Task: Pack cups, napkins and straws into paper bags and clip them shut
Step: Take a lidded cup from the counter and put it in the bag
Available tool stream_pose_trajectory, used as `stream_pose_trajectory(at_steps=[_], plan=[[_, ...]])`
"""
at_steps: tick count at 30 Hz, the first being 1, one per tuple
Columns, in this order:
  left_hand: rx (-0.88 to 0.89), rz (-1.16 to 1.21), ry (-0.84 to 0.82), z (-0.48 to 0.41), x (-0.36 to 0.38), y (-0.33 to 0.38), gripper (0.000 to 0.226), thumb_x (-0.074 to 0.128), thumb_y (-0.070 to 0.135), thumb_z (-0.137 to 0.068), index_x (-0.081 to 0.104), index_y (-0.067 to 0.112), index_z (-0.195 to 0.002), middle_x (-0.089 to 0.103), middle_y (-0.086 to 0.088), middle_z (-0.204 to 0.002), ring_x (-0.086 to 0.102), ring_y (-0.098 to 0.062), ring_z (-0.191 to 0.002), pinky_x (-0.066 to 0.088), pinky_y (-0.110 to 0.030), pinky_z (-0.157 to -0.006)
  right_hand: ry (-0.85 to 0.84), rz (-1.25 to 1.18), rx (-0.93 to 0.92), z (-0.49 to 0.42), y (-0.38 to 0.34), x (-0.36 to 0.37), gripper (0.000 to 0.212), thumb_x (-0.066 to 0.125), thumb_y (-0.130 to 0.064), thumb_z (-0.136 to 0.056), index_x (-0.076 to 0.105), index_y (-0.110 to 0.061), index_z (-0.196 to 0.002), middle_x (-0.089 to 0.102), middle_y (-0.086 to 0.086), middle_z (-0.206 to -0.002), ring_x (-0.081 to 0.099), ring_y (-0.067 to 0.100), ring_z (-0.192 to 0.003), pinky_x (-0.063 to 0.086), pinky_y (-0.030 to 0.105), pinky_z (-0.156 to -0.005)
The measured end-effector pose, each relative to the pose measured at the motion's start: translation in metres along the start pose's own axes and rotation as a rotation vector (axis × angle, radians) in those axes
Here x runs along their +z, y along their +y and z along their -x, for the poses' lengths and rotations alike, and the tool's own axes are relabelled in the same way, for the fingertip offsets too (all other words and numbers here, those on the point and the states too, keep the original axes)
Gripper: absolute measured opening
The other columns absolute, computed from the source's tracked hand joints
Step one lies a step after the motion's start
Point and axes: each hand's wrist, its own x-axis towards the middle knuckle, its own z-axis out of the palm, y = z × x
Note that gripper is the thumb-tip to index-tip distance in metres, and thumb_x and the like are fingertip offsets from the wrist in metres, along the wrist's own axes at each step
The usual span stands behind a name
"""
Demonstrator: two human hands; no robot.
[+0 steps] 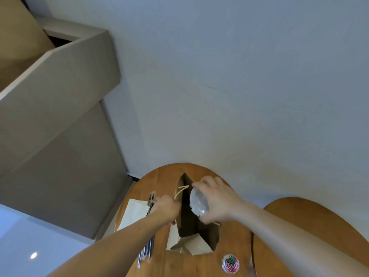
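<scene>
A clear plastic cup (198, 203) is held over the open mouth of a brown paper bag (188, 226) that stands on a round wooden bench (165, 174). The right hand (217, 198) grips the cup, its fingers (199, 183) curled around it. The left hand (166, 208) holds the bag's left edge by its cord handle (180, 190), fingers closed on it. Left of the bag lie pale napkins (133, 212) with dark straws (151, 198) across them, running under the left forearm. Near the bench's front edge sits a small clear tub of coloured paper clips (230, 263). A second wooden surface (311, 218) stands to the right. Behind is a pale wall (219, 76).
</scene>
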Motion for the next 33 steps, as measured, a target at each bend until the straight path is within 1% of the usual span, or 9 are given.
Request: stream_pose_trajectory(at_steps=[2,5,8,11,15,19,23,27,33], plan=[[0.036,-0.019,-0.021,0.001,0.000,0.000,0.029,0.047,0.032,-0.098,0.063,0.017,-0.079,0.069,-0.001,-0.063,0.069,-0.010,-0.050,0.056,-0.022,-0.052,-0.101,0.107,-0.024,-0.010,-0.010,0.014,0.101,0.075,-0.051,-0.063,0.021,-0.031,-0.146,0.029,0.001,-0.141,0.035,0.028,-0.123,0.050,0.037,-0.089],[0.053,-0.021,-0.025,0.005,-0.002,-0.002,0.026,0.049,0.027,-0.097,0.063,0.017,-0.079,0.070,-0.003,-0.069,0.071,-0.013,-0.059,0.062,-0.027,-0.064,-0.237,0.176,0.044,-0.027,-0.022,0.038,0.101,0.078,-0.049,-0.065,0.023,-0.025,-0.146,0.033,0.008,-0.136,0.044,0.035,-0.114,0.051,0.040,-0.084],[0.054,-0.021,-0.008,0.008,-0.004,-0.006,0.026,0.048,0.027,-0.098,0.061,0.019,-0.078,0.068,-0.002,-0.074,0.071,-0.014,-0.066,0.062,-0.028,-0.068,-0.330,0.196,0.150,-0.045,-0.031,0.061,0.093,0.077,-0.043,-0.071,0.024,-0.021,-0.144,0.031,0.015,-0.136,0.048,0.039,-0.110,0.047,0.043,-0.088],[0.056,0.005,-0.011,0.011,-0.003,-0.011,0.027,0.047,0.032,-0.099,0.062,0.021,-0.078,0.069,-0.001,-0.078,0.070,-0.015,-0.071,0.062,-0.030,-0.071,-0.376,0.193,0.233,-0.060,-0.033,0.083,0.090,0.073,-0.032,-0.079,0.017,-0.019,-0.149,0.027,0.019,-0.142,0.047,0.040,-0.117,0.045,0.045,-0.097],[0.021,0.037,0.000,0.011,0.000,-0.018,0.025,0.048,0.036,-0.100,0.066,0.024,-0.086,0.068,0.002,-0.082,0.069,-0.011,-0.072,0.060,-0.022,-0.068,-0.323,0.118,0.324,-0.077,-0.032,0.114,0.077,0.068,-0.033,-0.085,0.022,-0.019,-0.145,0.028,0.017,-0.140,0.049,0.036,-0.117,0.046,0.043,-0.099],[0.003,0.019,0.018,0.006,-0.001,-0.027,0.023,0.048,0.034,-0.100,0.067,0.024,-0.095,0.067,0.003,-0.084,0.069,-0.011,-0.074,0.058,-0.020,-0.065,-0.264,0.037,0.377,-0.085,-0.033,0.139,0.071,0.061,-0.028,-0.090,0.020,-0.019,-0.148,0.027,0.016,-0.144,0.052,0.034,-0.118,0.050,0.039,-0.096],[0.014,-0.032,0.011,0.005,-0.003,-0.029,0.027,0.046,0.037,-0.100,0.068,0.023,-0.099,0.068,0.001,-0.087,0.069,-0.014,-0.078,0.061,-0.028,-0.074,-0.222,-0.045,0.399,-0.088,-0.031,0.155,0.071,0.057,-0.025,-0.092,0.015,-0.021,-0.149,0.025,0.014,-0.146,0.050,0.031,-0.117,0.053,0.037,-0.094],[0.031,-0.049,0.018,0.002,-0.004,-0.028,0.025,0.046,0.036,-0.100,0.067,0.024,-0.097,0.067,0.003,-0.083,0.068,-0.011,-0.073,0.059,-0.023,-0.068,-0.201,-0.071,0.423,-0.091,-0.028,0.166,0.067,0.056,-0.022,-0.093,0.018,-0.022,-0.148,0.023,0.014,-0.147,0.048,0.032,-0.122,0.052,0.038,-0.096],[0.039,-0.107,0.020,0.003,-0.001,-0.028,0.025,0.045,0.036,-0.101,0.067,0.024,-0.098,0.066,0.003,-0.083,0.068,-0.011,-0.073,0.059,-0.022,-0.068,-0.241,-0.124,0.432,-0.092,-0.025,0.165,0.086,0.062,-0.024,-0.090,0.005,-0.026,-0.154,0.016,0.014,-0.154,0.042,0.036,-0.131,0.049,0.042,-0.102]])
